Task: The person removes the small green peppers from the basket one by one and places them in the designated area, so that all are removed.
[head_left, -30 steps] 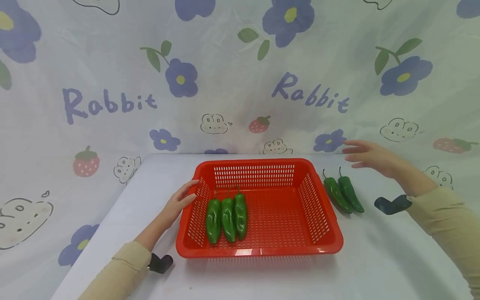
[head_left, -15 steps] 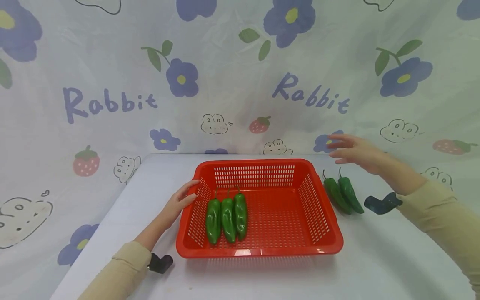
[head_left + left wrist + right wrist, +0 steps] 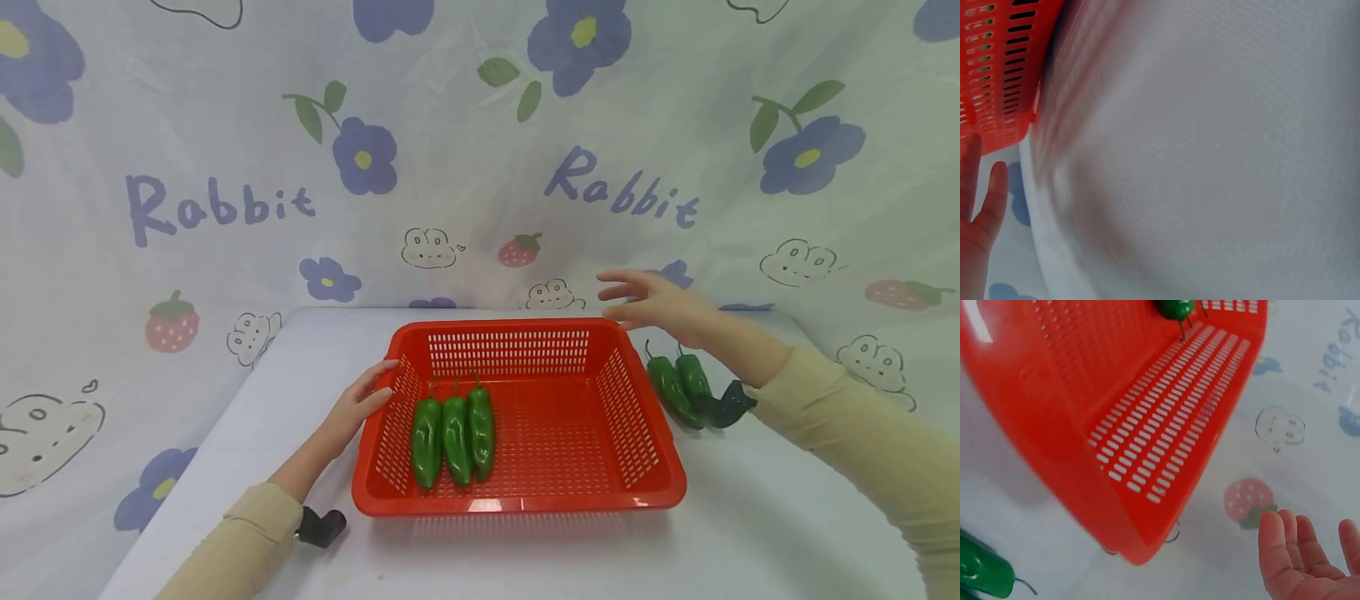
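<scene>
A red plastic basket (image 3: 517, 502) with slotted walls stands on the white table. Three green chili peppers (image 3: 457, 442) lie side by side in its left half, stems toward the back. My left hand (image 3: 358, 408) rests on the basket's left rim, and its fingers look straight in the left wrist view. Over the back right corner hovers my right hand (image 3: 660, 307), fingers spread and holding nothing. Two more green chili peppers (image 3: 670, 387) lie on the table just right of the basket; the right forearm and wrist strap partly cover the farther one.
Behind the table (image 3: 330, 333) hangs a white cloth (image 3: 465, 200) printed with flowers, rabbits and strawberries. A dark wrist-worn piece (image 3: 321, 527) sits at the left sleeve, and another dark piece (image 3: 723, 406) at the right.
My right hand has moved left from behind the loose chili peppers to the basket's back right corner. The left hand, the basket and the chili peppers have stayed put.
</scene>
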Demonstrator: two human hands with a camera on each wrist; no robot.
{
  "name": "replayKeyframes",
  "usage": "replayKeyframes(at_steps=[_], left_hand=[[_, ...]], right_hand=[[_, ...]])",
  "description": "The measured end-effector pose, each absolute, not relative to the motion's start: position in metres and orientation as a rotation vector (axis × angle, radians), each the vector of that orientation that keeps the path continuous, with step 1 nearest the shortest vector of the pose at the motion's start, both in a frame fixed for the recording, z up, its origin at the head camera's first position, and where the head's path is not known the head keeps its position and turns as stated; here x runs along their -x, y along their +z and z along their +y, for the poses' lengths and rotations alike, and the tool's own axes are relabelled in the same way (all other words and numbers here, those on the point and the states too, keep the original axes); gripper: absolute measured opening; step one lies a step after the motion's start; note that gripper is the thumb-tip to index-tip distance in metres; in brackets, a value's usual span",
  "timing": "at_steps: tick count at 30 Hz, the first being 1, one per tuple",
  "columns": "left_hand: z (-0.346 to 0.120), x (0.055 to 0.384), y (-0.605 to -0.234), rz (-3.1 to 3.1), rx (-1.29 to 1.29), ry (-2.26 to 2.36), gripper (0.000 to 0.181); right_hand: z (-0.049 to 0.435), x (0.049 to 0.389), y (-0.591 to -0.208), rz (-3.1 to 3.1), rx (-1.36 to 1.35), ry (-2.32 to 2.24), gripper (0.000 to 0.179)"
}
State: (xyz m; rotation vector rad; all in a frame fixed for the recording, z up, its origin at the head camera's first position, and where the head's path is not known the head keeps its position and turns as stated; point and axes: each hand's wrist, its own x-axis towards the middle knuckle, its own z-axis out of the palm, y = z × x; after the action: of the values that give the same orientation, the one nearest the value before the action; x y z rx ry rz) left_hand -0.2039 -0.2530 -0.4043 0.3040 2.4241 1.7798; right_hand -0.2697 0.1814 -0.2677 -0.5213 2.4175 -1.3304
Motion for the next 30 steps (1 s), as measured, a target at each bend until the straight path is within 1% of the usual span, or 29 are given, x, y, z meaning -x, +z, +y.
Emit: replayKeyframes(at_steps=[12, 16, 22, 30], left_hand=[[-0.253, 0.204, -0.404, 2.434, -0.297, 1.761, 0.051], [-0.253, 0.205, -0.405, 2.432, -0.28, 1.761, 0.051], [-0.253, 0.205, -0.405, 2.436, -0.278, 1.764, 0.051], [-0.252, 0.204, -0.403, 2.44, -0.281, 1.769, 0.05]], right_hand=[[0.137, 0.269, -0.282, 2.325, 0.456, -1.381, 0.065], [0.121, 0.267, -0.288, 2.317, 0.472, -1.355, 0.064], [0.1, 0.263, -0.303, 2.267, 0.518, -1.363, 0.064], [0.078, 0.258, -0.325, 2.225, 0.453, -1.335, 0.062]])
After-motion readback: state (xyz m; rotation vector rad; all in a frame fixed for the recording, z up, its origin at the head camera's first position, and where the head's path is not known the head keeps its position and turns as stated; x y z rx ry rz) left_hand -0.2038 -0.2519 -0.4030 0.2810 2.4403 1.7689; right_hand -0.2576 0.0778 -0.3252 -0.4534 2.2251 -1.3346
